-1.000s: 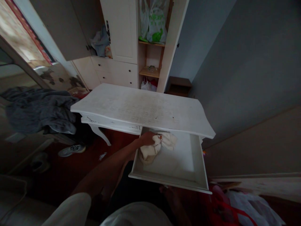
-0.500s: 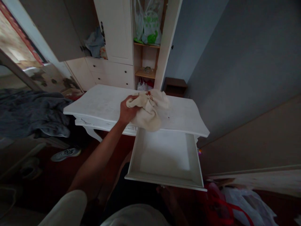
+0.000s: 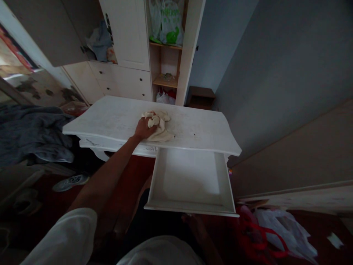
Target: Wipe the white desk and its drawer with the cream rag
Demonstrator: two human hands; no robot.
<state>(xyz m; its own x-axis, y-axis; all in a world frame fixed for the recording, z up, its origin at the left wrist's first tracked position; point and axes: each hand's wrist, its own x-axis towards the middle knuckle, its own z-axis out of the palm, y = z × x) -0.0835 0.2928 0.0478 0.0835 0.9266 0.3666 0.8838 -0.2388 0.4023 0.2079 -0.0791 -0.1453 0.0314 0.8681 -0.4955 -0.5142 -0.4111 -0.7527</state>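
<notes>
My left hand [image 3: 143, 129] is closed around a crumpled cream cloth [image 3: 162, 134] and presses it on the white desk's top [image 3: 116, 114]. Some of the cloth spreads out flat to the right of my fingers, with a reddish mark near its upper edge. Below the desktop, a white drawer [image 3: 190, 173] is pulled out towards me, with nothing inside it. In deep shadow just under the drawer's front edge is my right hand [image 3: 193, 222]; its fingers are too dark and partly hidden to make out.
Behind the desk stands a white wardrobe [image 3: 127, 44] with open doors and plastic bags [image 3: 171, 25] on a shelf. Grey clothing [image 3: 33, 132] lies at left, above a shoe [image 3: 70, 182]. A red bag [image 3: 253, 235] and a white plastic bag [image 3: 284, 228] sit on the floor at right.
My left hand has brought the cloth down and leftwards from over the desk's middle onto its top. The drawer stays pulled out, and the view has shifted slightly.
</notes>
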